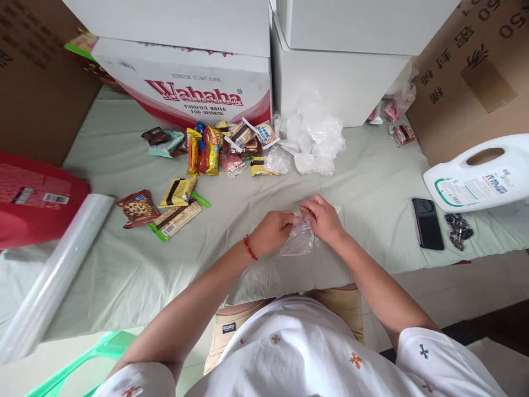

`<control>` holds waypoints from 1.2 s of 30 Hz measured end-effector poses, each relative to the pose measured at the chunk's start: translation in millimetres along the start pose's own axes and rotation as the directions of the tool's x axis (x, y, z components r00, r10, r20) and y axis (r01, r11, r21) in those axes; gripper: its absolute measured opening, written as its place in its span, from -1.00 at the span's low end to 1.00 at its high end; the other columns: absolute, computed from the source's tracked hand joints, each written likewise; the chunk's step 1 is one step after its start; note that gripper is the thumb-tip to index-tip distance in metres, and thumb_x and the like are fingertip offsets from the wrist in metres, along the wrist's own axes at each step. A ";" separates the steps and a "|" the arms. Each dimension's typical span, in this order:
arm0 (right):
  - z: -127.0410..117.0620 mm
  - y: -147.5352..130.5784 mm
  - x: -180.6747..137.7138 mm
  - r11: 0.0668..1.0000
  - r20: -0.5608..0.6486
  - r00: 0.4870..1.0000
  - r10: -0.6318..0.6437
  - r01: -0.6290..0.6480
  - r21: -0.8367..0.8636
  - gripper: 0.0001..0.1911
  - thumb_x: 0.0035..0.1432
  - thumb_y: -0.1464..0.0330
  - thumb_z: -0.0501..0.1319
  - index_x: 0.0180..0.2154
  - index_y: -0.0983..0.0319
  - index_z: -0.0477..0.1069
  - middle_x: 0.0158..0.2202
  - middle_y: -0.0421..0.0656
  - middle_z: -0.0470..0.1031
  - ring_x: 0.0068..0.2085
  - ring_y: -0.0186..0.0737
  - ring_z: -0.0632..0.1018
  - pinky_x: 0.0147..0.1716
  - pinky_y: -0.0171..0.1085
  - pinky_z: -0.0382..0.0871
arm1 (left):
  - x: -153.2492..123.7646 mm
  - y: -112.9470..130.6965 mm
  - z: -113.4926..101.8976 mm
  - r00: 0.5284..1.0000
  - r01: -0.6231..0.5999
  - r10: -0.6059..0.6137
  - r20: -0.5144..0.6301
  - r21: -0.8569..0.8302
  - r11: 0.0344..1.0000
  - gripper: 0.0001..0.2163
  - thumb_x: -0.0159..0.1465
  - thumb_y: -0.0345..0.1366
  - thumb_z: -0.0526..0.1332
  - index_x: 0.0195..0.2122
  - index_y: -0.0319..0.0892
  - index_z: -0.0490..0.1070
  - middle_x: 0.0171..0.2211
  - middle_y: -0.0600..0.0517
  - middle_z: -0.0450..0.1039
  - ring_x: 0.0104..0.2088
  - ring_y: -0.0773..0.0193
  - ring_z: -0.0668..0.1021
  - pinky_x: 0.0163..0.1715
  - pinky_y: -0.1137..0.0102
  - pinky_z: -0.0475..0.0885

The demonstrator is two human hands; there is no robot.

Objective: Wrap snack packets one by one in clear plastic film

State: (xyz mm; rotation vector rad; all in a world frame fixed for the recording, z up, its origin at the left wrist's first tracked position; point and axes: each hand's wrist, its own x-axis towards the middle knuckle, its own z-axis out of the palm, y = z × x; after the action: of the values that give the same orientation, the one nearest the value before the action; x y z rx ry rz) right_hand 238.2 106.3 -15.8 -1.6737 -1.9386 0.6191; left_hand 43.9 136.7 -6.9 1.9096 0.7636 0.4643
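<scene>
Both hands meet at the middle of a pale green sheet (372, 182). My left hand (270, 231), with a red cord on its wrist, and my right hand (324, 219) each pinch the top of a clear plastic bag (298, 238). The bag is crumpled and lies on the sheet between them; something small with print shows inside it, too unclear to name. A heap of wrapped snacks (223, 149) lies farther back. Three more snack packs (165, 209) lie to the left of my hands.
A pile of clear bags (318, 140) sits behind my hands. A plastic film roll (53, 275) and a red pack (33, 198) lie left. A black phone (427, 223), keys (458, 230) and a white jug (479, 176) lie right. Cartons (185, 82) stand behind.
</scene>
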 end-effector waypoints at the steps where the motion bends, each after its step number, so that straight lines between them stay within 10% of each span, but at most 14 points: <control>1: 1.7 0.3 -0.3 1.000 -0.001 1.000 0.010 -0.010 -0.009 -0.77 0.42 0.33 0.11 -0.18 0.17 0.55 -0.25 -0.13 0.42 -0.28 -0.23 0.50 -0.26 -0.28 0.36 | -4.4 -3.2 -2.4 0.998 0.061 -0.064 -0.019 -0.122 0.991 -0.73 0.26 -0.42 0.05 -0.33 -0.18 0.58 -0.37 0.01 0.58 -0.32 0.20 0.60 -0.19 0.30 0.50; 5: 0.2 -0.6 -4.4 0.999 0.011 0.999 0.035 -0.034 -0.023 -0.78 0.42 0.34 0.12 -0.17 0.17 0.56 -0.25 -0.14 0.42 -0.28 -0.23 0.50 -0.26 -0.28 0.35 | -36.7 -12.1 -8.2 0.957 0.133 -0.209 -0.203 -0.333 0.934 -0.67 0.36 -0.24 0.12 0.04 -0.23 0.54 -0.14 -0.11 0.65 -0.14 0.09 0.66 -0.02 0.15 0.54; 10: -1.0 -2.5 -5.0 0.998 0.028 0.999 0.035 -0.033 -0.061 -0.77 0.41 0.35 0.12 -0.17 0.17 0.56 -0.26 -0.14 0.42 -0.29 -0.22 0.49 -0.27 -0.28 0.33 | -80.6 -11.6 18.0 0.909 -0.154 0.240 -0.340 0.260 0.953 -0.13 0.17 0.15 0.40 0.41 -0.11 0.14 0.21 -0.25 0.43 0.20 -0.12 0.48 0.27 -0.11 0.27; 13: 0.4 -3.1 -4.3 0.997 0.026 0.999 0.033 -0.031 -0.069 -0.77 0.41 0.34 0.11 -0.16 0.17 0.56 -0.26 -0.14 0.41 -0.30 -0.23 0.48 -0.27 -0.28 0.32 | -85.6 -7.1 42.4 0.855 -0.185 0.390 -0.342 0.502 0.845 -0.18 0.19 0.13 0.39 0.38 -0.13 0.18 0.22 -0.28 0.39 0.23 -0.13 0.44 0.32 -0.17 0.15; 17: 0.3 -2.8 -5.4 0.998 0.023 0.999 0.026 -0.025 -0.049 -0.75 0.42 0.32 0.11 -0.17 0.17 0.57 -0.26 -0.14 0.41 -0.29 -0.24 0.48 -0.27 -0.28 0.33 | -74.9 -0.6 46.8 0.815 0.075 0.212 -0.539 0.462 0.884 -0.84 0.41 -0.15 0.23 -0.21 -0.10 0.52 -0.26 -0.04 0.55 -0.05 0.09 0.52 0.05 0.10 0.35; 20: -1.4 -1.4 -6.3 1.000 0.031 0.999 0.012 -0.012 -0.022 -0.73 0.43 0.31 0.10 -0.19 0.18 0.57 -0.29 -0.14 0.39 -0.31 -0.24 0.47 -0.27 -0.28 0.33 | -68.3 -7.7 28.0 0.708 0.346 -0.040 -0.705 0.297 0.890 -0.63 0.45 -0.19 0.11 -0.54 -0.11 0.32 -0.49 0.01 0.40 -0.24 0.13 0.46 -0.11 0.17 0.34; 24: -3.0 -0.6 -6.7 1.000 0.050 0.999 -0.006 0.006 0.000 -0.71 0.45 0.26 0.08 -0.19 0.17 0.56 -0.33 -0.15 0.38 -0.33 -0.24 0.46 -0.29 -0.28 0.33 | -69.7 -35.5 -2.2 0.595 0.587 -0.222 -0.772 0.230 0.776 -0.66 0.34 -0.12 0.18 -0.57 -0.09 0.29 -0.50 -0.02 0.38 -0.24 0.04 0.41 -0.13 0.10 0.33; 28: -3.3 -2.8 -7.4 1.000 0.063 0.998 -0.005 0.005 0.009 -0.68 0.47 0.24 0.06 -0.18 0.16 0.57 -0.33 -0.16 0.38 -0.34 -0.25 0.45 -0.30 -0.28 0.32 | -80.9 -35.9 -12.6 0.491 0.637 -0.106 -0.864 0.274 0.721 -0.85 0.26 -0.19 0.23 -0.26 -0.14 0.48 -0.21 -0.16 0.46 -0.07 -0.10 0.44 -0.01 -0.04 0.32; 30: -3.0 -4.3 -7.5 1.000 0.067 0.998 0.005 -0.005 0.005 -0.69 0.46 0.25 0.06 -0.18 0.16 0.57 -0.34 -0.16 0.37 -0.36 -0.26 0.44 -0.32 -0.29 0.31 | -84.5 -17.0 -5.4 0.518 0.505 0.077 -0.852 0.377 0.777 -0.87 0.30 -0.29 0.18 -0.17 -0.14 0.48 -0.16 -0.18 0.45 -0.03 -0.08 0.46 0.05 -0.06 0.30; 34: -2.0 -5.7 -7.1 1.000 0.064 0.998 0.012 -0.011 -0.015 -0.71 0.44 0.29 0.09 -0.19 0.18 0.58 -0.34 -0.16 0.37 -0.36 -0.25 0.44 -0.32 -0.28 0.30 | -68.1 20.0 23.7 0.827 -0.076 0.373 -0.421 0.573 0.816 -0.80 0.35 -0.39 0.15 -0.08 -0.05 0.51 -0.15 -0.07 0.58 0.03 0.08 0.54 0.08 0.10 0.35; 36: -3.0 -5.3 -6.6 1.000 0.064 0.998 0.009 -0.008 -0.012 -0.72 0.43 0.29 0.09 -0.19 0.19 0.58 -0.32 -0.16 0.39 -0.35 -0.26 0.45 -0.31 -0.28 0.30 | -49.2 20.2 36.4 0.898 -0.110 0.317 -0.306 0.541 0.834 -0.71 0.40 -0.39 0.08 0.05 -0.05 0.51 0.02 -0.07 0.60 0.15 0.10 0.53 0.16 0.10 0.32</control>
State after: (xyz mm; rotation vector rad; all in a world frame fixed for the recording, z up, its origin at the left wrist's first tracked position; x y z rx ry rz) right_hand 236.9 99.0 -10.6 -1.6896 -1.9838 0.6734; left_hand 36.6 72.7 -4.3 2.4629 1.0022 0.8697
